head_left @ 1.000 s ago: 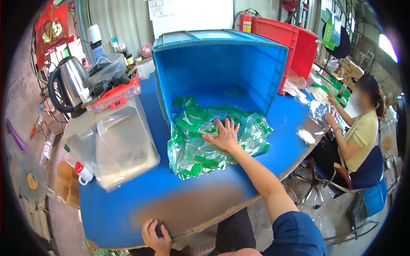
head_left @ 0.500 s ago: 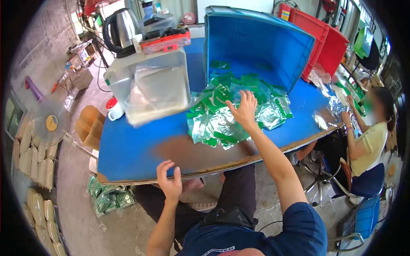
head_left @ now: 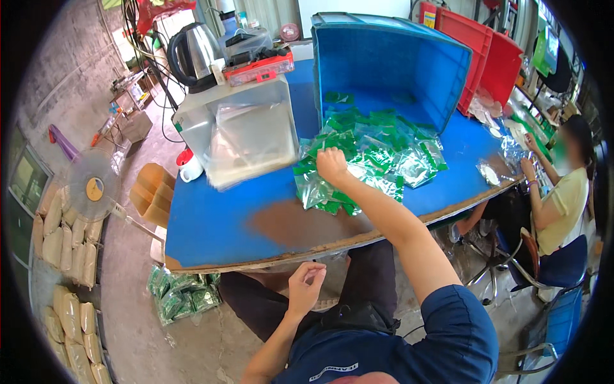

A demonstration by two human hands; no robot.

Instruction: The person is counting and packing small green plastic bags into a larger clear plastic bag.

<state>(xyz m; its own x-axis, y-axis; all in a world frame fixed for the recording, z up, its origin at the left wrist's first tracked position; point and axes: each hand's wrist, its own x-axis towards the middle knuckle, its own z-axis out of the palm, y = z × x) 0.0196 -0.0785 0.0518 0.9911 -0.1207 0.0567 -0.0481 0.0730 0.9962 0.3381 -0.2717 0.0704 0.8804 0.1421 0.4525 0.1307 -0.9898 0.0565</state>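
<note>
A heap of flat clear-and-green plastic packets point(head_left: 377, 150) spreads out from the mouth of a blue crate point(head_left: 390, 77) lying on its side. On the left part of this heap rests my right hand point(head_left: 331, 166), its fingers curled down; whatever they grip is hidden under the hand. My left hand point(head_left: 306, 286) hovers over my lap, just short of the table's front edge. Its fingers are bent in toward the thumb in a pinch. A tiny dark speck shows at the fingertips, too small to name.
Left of the heap, a translucent bin point(head_left: 249, 131) holds clear plastic sheets. Behind it stand a kettle point(head_left: 192, 54) and a red box point(head_left: 259, 69). A mug point(head_left: 189, 168) sits near the blue table's point(head_left: 211, 224) left edge. At the right, a person point(head_left: 556, 198) handles clear packets.
My right hand has moved left across the heap, and its spread fingers have curled in. My left hand has shifted right, its fingers closing toward the thumb. The view has turned slightly.
</note>
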